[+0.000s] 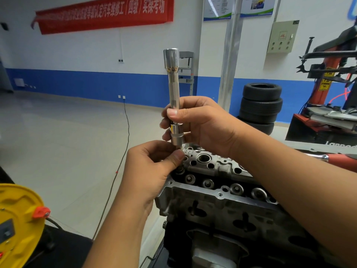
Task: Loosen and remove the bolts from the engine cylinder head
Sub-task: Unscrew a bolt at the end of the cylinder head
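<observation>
Behind cylinder head (pixel 216 192): stacked tyres (pixel 260 107), tyre changer (pixel 328 84).

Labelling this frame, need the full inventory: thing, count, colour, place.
socket extension bar: 1, silver, upright over head's far-left corner
cylinder head: 1, grey metal, lower centre
tyres: 1 stack, black, by blue wall
tyre changer: 1, red-black, right
banner: 1, red, wall
cable reel: 1, yellow, lower left
control box: 1, beige, wall
right hand: grips the bar
left hand: pinches just below the socket
</observation>
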